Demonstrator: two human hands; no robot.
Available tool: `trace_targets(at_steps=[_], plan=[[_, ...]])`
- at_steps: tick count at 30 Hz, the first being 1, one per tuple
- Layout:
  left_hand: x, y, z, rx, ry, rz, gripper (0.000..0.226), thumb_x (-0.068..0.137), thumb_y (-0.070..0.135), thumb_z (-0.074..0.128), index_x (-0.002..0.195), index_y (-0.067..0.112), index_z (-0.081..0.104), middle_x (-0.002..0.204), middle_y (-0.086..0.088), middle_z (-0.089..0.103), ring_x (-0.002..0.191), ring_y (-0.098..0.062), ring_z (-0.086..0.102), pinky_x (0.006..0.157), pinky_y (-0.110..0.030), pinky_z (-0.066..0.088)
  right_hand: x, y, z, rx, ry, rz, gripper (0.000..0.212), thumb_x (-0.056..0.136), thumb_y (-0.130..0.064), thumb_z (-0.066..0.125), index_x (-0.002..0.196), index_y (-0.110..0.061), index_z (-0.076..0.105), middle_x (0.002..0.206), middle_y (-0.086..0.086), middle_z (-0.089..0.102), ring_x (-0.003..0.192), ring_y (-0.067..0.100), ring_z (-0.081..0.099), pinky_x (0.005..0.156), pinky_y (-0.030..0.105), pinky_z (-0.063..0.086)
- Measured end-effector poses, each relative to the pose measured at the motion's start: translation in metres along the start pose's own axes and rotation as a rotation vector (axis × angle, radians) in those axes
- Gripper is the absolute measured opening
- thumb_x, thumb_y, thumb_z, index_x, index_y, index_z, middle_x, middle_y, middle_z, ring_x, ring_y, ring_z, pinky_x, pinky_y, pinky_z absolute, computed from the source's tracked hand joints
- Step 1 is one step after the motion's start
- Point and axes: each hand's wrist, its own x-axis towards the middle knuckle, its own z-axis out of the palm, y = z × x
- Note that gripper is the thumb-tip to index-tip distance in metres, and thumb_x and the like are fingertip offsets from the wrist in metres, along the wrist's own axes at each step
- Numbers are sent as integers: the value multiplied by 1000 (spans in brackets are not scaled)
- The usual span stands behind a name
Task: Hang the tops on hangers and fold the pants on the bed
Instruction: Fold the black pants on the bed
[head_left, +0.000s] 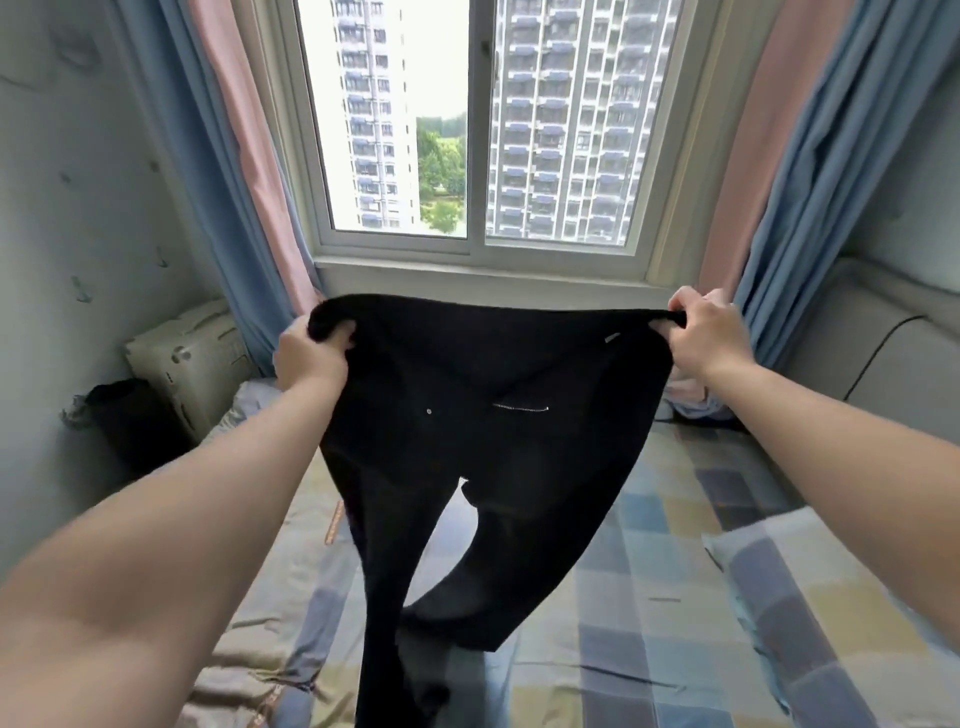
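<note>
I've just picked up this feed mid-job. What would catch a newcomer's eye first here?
The black pants stand out first, held up by the waistband in the middle of the view. The left hand grips one end and the right hand the other, with the legs hanging down over the checked bed. Behind them a bright window shows tower blocks, framed by pink and blue curtains.

pants (488, 415) above bed (675, 545) — window (478, 130) behind
</note>
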Motion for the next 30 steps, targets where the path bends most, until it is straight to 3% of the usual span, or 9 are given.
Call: trace_targets(at_steps=[3,8,12,14,18,23,26,28,30], plan=[[28,57,-7,135,100,116,47,93,54,58,119,14,64,114,-11,67,110,-35,60,97,-49,49,33,-28,-39,27,89,-70,34,99,-45,56,105,-11,55,117,15,49,107,36,50,90,51,48],[55,133,-27,384,267,214,58,95,60,50,132,16,57,134,-14,46,127,-37,43,105,-52,39,74,-67,-96,218,156,-63,39,96,-47,60,88,-10,51,83,5,53,82,29,56,61,34,38],[74,163,-35,67,150,275,46,99,43,55,127,7,57,120,-12,62,110,-32,60,87,-37,47,91,-94,-131,350,150,-62,37,92,-45,67,77,-14,54,73,1,56,73,23,57,62,32,39],[80,173,-38,41,133,298,41,99,39,57,122,5,58,112,-12,66,102,-32,63,83,-39,50,98,-107,-147,371,170,-66,36,90,-41,70,71,-15,54,70,1,57,66,17,54,56,28,37],[89,196,-42,74,137,292,35,99,33,56,110,0,61,102,-17,66,94,-36,65,82,-45,52,110,-129,-176,495,168,6,32,86,-32,76,89,-2,64,83,9,65,68,18,60,52,27,45],[93,225,-40,-12,49,-119,30,93,20,57,117,2,59,100,-14,67,89,-32,65,72,-38,52,120,-151,-190,747,70,218,17,84,-8,73,99,-5,64,91,9,66,75,22,63,54,28,50],[90,230,-37,-178,-161,-373,23,98,14,44,102,2,63,75,-10,67,72,-28,66,65,-37,54,118,-156,-188,875,-29,400,7,85,0,60,88,-6,61,76,8,58,57,21,56,55,29,49],[90,229,-34,-231,-257,-427,31,98,8,36,86,0,63,69,-12,63,61,-28,63,59,-39,54,114,-158,-186,978,-130,505,11,87,-3,58,78,-9,57,70,4,52,47,17,54,53,29,53],[89,232,-30,-289,-293,-425,31,99,8,37,91,0,66,73,-14,66,62,-28,64,60,-42,56,110,-162,-187,1139,-209,528,14,89,-4,63,76,-7,58,73,4,57,54,16,59,50,30,59]])
